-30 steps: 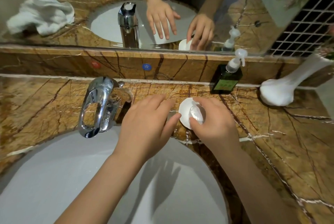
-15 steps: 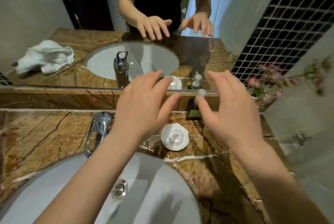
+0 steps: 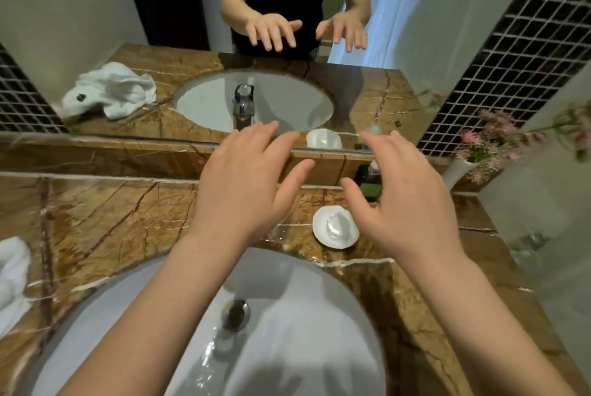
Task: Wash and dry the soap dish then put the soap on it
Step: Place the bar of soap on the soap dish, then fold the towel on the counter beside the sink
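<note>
A white round soap dish [image 3: 347,239] stands on the brown marble counter [image 3: 105,219], just right of the basin. A small clear wrapped soap [image 3: 337,225] lies in the dish. My left hand [image 3: 246,184] hovers above the counter to the left of the dish, fingers spread, holding nothing. My right hand [image 3: 406,203] hovers at the dish's right, palm down, fingers apart and empty. Neither hand touches the dish.
The white basin [image 3: 287,315] with its metal drain [image 3: 235,314] lies below my arms, with water on its wall. A white towel [image 3: 11,280] lies at the left edge. A dark soap dispenser [image 3: 367,181] and a white vase of pink flowers [image 3: 460,170] stand behind. The mirror repeats the scene.
My right hand let go of the soap on the dish, and both hands rose off the counter with fingers spread. The view pulled back and up, so the tap is now hidden behind my left hand.
</note>
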A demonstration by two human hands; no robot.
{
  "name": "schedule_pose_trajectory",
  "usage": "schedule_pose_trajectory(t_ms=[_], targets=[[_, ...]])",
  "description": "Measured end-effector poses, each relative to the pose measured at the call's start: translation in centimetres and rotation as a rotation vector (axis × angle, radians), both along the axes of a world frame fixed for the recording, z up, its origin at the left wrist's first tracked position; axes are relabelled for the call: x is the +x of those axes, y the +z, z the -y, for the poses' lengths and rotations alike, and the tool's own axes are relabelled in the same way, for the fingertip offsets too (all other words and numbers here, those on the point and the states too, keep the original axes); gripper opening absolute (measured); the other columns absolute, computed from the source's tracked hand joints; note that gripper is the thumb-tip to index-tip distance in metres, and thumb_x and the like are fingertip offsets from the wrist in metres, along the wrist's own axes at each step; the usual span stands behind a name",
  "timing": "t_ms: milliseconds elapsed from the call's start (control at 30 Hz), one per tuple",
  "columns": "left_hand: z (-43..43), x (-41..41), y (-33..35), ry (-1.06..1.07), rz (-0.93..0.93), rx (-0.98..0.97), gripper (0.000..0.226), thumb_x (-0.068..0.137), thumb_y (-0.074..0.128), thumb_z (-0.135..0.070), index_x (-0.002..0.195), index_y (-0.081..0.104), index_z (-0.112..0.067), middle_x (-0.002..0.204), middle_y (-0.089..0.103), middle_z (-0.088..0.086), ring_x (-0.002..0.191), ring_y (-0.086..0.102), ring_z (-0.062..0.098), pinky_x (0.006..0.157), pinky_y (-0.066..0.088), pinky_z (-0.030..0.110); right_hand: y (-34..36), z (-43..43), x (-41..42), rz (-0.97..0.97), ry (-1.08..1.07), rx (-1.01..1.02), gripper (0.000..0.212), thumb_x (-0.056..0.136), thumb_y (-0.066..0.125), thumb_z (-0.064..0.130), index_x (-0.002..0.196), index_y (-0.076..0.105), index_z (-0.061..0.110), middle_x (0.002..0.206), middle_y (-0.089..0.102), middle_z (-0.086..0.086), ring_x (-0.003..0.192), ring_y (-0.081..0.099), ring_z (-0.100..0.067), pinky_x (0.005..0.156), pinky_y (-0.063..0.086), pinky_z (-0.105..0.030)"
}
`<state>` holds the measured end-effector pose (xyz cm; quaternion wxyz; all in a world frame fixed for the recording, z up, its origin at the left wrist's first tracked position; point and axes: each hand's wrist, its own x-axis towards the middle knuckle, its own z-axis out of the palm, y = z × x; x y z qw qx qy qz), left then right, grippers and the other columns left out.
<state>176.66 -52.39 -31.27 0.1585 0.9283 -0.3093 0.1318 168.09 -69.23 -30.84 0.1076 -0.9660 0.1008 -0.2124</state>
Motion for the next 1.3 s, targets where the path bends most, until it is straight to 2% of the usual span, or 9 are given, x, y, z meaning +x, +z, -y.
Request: schedule_pose_trajectory(t_ms=[167,267,400,600,733,933,1067,1200,1300], targets=[[-6.7,0.2,-0.6,0.073,-0.022,-0.008,0.06,0.09,0.024,-0.053,0.128,0.053,-0.018,0.135,0.055,0.009,0.126,0.046,0.028,0.103,0.033,0.043,-0.7,-6.1,2.0,-0.002,0.099,0.037,0.056,0.081,0.05,0.043,0.129,0.05,0.015,0.124,0.057,-0.003,0.12,0.049,-0.022,0.095,0.041,-0.036],[-12.1,0.2,-0.8,0.144,-0.033,-0.008,0.057,0.09,0.026,-0.05,0.127,0.054,-0.017,0.133,0.056,0.01,0.124,0.047,0.028,0.103,0.034,0.045,-1.1,-10.8,3.7,-0.046,0.185,0.046,0.058,0.081,0.05,0.044,0.132,0.048,0.016,0.128,0.055,-0.003,0.126,0.046,-0.023,0.1,0.041,-0.04],[-20.3,-0.1,-0.9,0.287,-0.021,0.01,0.057,0.091,0.028,-0.05,0.126,0.057,-0.016,0.132,0.057,0.011,0.124,0.048,0.029,0.102,0.036,0.045,-1.6,-18.6,6.1,-0.063,0.331,0.028,0.059,0.082,0.052,0.044,0.135,0.045,0.019,0.133,0.053,-0.001,0.132,0.04,-0.022,0.105,0.037,-0.037],[-32.5,-1.6,-2.0,0.539,-0.071,0.054,0.059,0.09,0.022,-0.053,0.13,0.052,-0.021,0.137,0.053,0.007,0.125,0.046,0.028,0.098,0.037,0.043,-3.6,-30.9,7.9,-0.073,0.538,0.058,0.061,0.081,0.05,0.044,0.134,0.047,0.015,0.132,0.054,-0.006,0.133,0.041,-0.026,0.105,0.037,-0.039],[-38.1,-3.1,-3.8,0.655,-0.144,0.072,0.063,0.088,0.016,-0.055,0.131,0.05,-0.024,0.135,0.054,0.009,0.122,0.047,0.032,0.098,0.037,0.046,-5.2,-37.3,8.4,-0.107,0.656,0.054,0.059,0.081,0.048,0.047,0.132,0.048,0.017,0.127,0.056,-0.004,0.123,0.048,-0.024,0.1,0.042,-0.039],[-43.0,-3.6,-6.5,0.694,-0.165,0.091,0.061,0.089,0.02,-0.053,0.13,0.051,-0.019,0.135,0.054,0.013,0.124,0.047,0.033,0.104,0.034,0.045,-7.4,-42.8,9.2,-0.185,0.742,0.061,0.06,0.081,0.043,0.048,0.132,0.046,0.017,0.127,0.055,-0.004,0.12,0.05,-0.024,0.093,0.046,-0.042],[-44.5,-2.8,-8.2,0.691,-0.053,0.041,0.051,0.094,0.026,-0.047,0.123,0.056,-0.018,0.127,0.06,0.013,0.117,0.054,0.033,0.1,0.038,0.043,-8.5,-44.6,9.7,-0.221,0.726,0.054,0.061,0.081,0.043,0.049,0.135,0.044,0.019,0.133,0.052,-0.003,0.129,0.044,-0.024,0.1,0.042,-0.042],[-45.6,-1.2,-10.5,0.642,0.091,0.026,0.043,0.098,0.035,-0.042,0.118,0.061,-0.014,0.122,0.065,0.013,0.113,0.06,0.03,0.097,0.045,0.041,-9.7,-45.4,10.6,-0.215,0.723,0.065,0.056,0.083,0.044,0.045,0.132,0.047,0.017,0.128,0.055,-0.006,0.124,0.046,-0.025,0.097,0.043,-0.042],[-45.4,0.2,-12.2,0.628,-0.02,0.163,0.048,0.099,0.03,-0.042,0.121,0.061,-0.013,0.124,0.064,0.012,0.115,0.059,0.029,0.09,0.049,0.039,-11.2,-45.4,11.6,-0.197,0.679,0.091,0.051,0.086,0.045,0.041,0.129,0.05,0.015,0.124,0.056,-0.008,0.117,0.049,-0.026,0.092,0.045,-0.039]])
